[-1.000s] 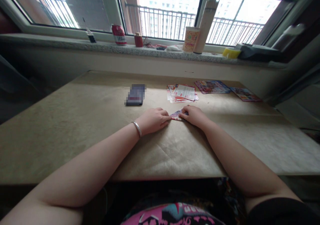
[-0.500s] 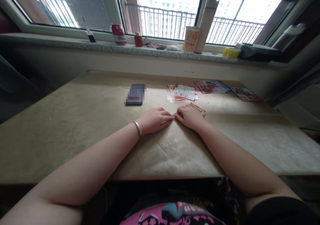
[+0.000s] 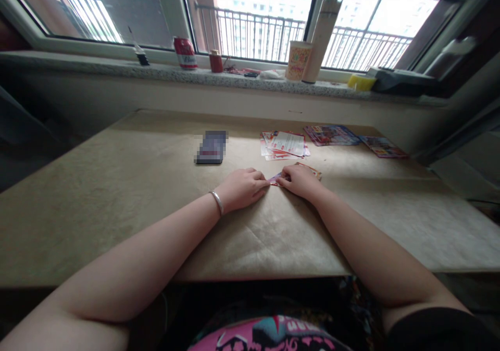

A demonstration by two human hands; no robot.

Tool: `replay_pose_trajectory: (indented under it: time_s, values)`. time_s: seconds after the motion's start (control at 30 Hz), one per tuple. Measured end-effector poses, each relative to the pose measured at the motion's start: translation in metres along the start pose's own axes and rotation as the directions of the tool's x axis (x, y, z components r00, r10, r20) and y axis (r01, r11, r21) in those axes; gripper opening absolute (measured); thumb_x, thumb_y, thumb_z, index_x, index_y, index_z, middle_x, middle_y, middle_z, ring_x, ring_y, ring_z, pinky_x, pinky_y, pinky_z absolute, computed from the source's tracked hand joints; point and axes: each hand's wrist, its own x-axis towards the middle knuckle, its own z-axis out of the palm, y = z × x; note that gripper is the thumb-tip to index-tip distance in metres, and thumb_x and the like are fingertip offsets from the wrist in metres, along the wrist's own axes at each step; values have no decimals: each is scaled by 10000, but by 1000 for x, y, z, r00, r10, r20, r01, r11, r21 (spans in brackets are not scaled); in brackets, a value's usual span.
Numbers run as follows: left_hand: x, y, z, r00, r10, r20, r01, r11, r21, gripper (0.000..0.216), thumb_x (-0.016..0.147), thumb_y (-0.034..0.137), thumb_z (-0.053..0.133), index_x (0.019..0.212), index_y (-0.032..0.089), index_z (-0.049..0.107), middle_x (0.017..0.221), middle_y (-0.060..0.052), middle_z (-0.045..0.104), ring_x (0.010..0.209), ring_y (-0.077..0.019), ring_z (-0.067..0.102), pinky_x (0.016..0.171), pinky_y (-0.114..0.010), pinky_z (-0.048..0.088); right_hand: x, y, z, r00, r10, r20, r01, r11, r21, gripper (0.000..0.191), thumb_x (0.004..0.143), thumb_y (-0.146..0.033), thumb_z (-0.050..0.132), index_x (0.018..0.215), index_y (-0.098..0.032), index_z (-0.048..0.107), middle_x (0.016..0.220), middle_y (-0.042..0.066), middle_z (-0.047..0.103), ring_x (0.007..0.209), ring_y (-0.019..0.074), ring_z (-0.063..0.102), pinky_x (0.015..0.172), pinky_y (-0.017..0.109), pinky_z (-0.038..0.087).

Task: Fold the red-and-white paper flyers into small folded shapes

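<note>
A small, colourful printed paper (image 3: 275, 179) lies flat on the table, partly covered by my hands. At its left corner, my left hand (image 3: 242, 188) has its fingers drawn together, the tips pressed on the paper. My right hand (image 3: 299, 180) rests over the paper's middle, fingers curled and pinching or pressing it; the fingertips are partly hidden. The paper's right end shows beyond the knuckles. Just behind my hands is a loose pile of red and white printed sheets (image 3: 287, 143).
On the table (image 3: 117, 200) lie a blurred dark phone-like slab (image 3: 211, 148) at left and colourful card stacks (image 3: 332, 135) at back right, with another stack (image 3: 383, 146) beside them. The windowsill holds a red can (image 3: 185, 53), a paper cup (image 3: 299, 60) and a tall tube (image 3: 321, 41).
My right hand has slid slightly to the right along the paper, so more of its left part shows between my hands. My left hand stays almost still at the corner.
</note>
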Motion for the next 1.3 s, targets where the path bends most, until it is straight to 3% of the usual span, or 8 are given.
replay_pose_trajectory:
  time_s: [0.57,0.8,1.3]
  values:
    - [2,2,-2,999,-29,22,28,999,31,281,917,312,496,1094,203,685,992,-69,665,919,-209,593,796,-326,492,1,-1,0,1000,21,3,-21,1000,14,246,870,-411,556,788,-201,655,853,56,731,805,195,629,735,285,382]
    - [3,3,-6,997,-58,49,55,996,65,277,924,308,480,1038,218,715,931,-59,664,857,-200,591,731,-316,479,1,-1,1,999,34,-5,-34,999,14,254,864,-423,557,788,-205,662,836,51,731,788,198,635,657,275,364]
    - [2,3,-11,991,-114,64,110,991,72,286,916,255,464,949,218,745,915,-56,680,840,-191,611,694,-300,467,1,0,1,999,49,3,-49,998,26,248,852,-432,579,792,-207,666,843,58,727,793,198,627,648,276,353]
